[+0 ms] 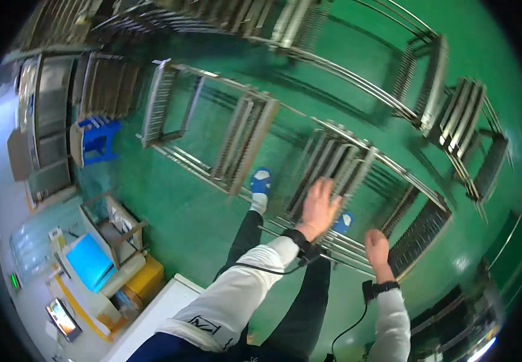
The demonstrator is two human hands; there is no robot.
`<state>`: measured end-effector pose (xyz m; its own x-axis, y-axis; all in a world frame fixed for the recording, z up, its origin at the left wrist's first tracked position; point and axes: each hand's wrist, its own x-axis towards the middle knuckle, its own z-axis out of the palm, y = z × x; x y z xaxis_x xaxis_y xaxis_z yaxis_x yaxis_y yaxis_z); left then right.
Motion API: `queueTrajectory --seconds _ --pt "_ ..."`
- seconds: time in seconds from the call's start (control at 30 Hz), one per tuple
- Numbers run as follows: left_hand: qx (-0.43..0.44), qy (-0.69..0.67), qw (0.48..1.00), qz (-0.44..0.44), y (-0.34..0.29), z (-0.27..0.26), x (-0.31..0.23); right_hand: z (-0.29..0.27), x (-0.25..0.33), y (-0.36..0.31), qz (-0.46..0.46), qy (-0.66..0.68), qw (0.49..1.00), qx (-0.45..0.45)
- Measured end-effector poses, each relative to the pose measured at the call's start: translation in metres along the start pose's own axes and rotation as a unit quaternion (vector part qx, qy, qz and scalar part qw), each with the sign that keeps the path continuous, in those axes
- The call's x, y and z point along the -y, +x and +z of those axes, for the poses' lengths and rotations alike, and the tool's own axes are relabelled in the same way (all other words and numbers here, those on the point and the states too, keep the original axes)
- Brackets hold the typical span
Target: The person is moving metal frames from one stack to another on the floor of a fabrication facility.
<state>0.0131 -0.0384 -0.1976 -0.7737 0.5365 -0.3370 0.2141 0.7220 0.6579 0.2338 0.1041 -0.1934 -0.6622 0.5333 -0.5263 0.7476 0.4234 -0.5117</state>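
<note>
My left hand (319,208) is stretched out over a bundle of slotted metal plates (332,158) in an open-sided metal rack. Its fingers are extended; whether they touch the plates I cannot tell. My right hand (377,246) is curled closed by the long rails of the same rack, near its slotted right end plate (421,241). Its fingertips are hidden, so anything inside it does not show. Black bands with cables circle both wrists. To the left stands a similar metal rack (237,142) with upright slotted plates.
More metal racks (433,84) stand on the green floor (188,232) ahead and to the right. A blue stool (97,142) is at the left. Lower left are a bench with a blue sheet (88,263), a yellow box (143,282) and a phone (63,318). My feet are beside the racks.
</note>
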Motion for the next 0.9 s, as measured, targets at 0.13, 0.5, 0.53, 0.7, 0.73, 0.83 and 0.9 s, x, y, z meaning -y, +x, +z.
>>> queueTrajectory --seconds 0.13,0.5,0.53,0.7,0.73,0.83,0.9 --pt "0.049 -0.056 0.995 0.063 0.005 -0.052 0.013 0.014 0.079 -0.001 0.042 0.117 0.991 -0.045" --pt "-0.212 0.1 0.972 -0.022 0.097 -0.324 0.256 0.108 0.305 0.1 0.065 0.34 0.934 0.092" --pt "-0.22 0.124 0.966 -0.048 0.107 -0.35 0.28 0.123 0.315 0.112 0.122 0.36 0.919 0.109" --pt "-0.245 0.261 0.927 -0.11 0.142 -0.457 0.377 0.175 0.368 0.141 0.225 0.401 0.88 0.12" --pt "-0.226 0.265 0.928 -0.129 0.148 -0.47 0.39 0.181 0.371 0.145 0.235 0.429 0.861 0.14" --pt "-0.168 0.18 0.948 -0.2 0.173 -0.494 0.411 0.184 0.371 0.151 0.248 0.443 0.849 0.147" --pt "-0.165 0.13 0.958 -0.197 0.182 -0.511 0.438 0.188 0.377 0.152 0.254 0.436 0.85 0.151"
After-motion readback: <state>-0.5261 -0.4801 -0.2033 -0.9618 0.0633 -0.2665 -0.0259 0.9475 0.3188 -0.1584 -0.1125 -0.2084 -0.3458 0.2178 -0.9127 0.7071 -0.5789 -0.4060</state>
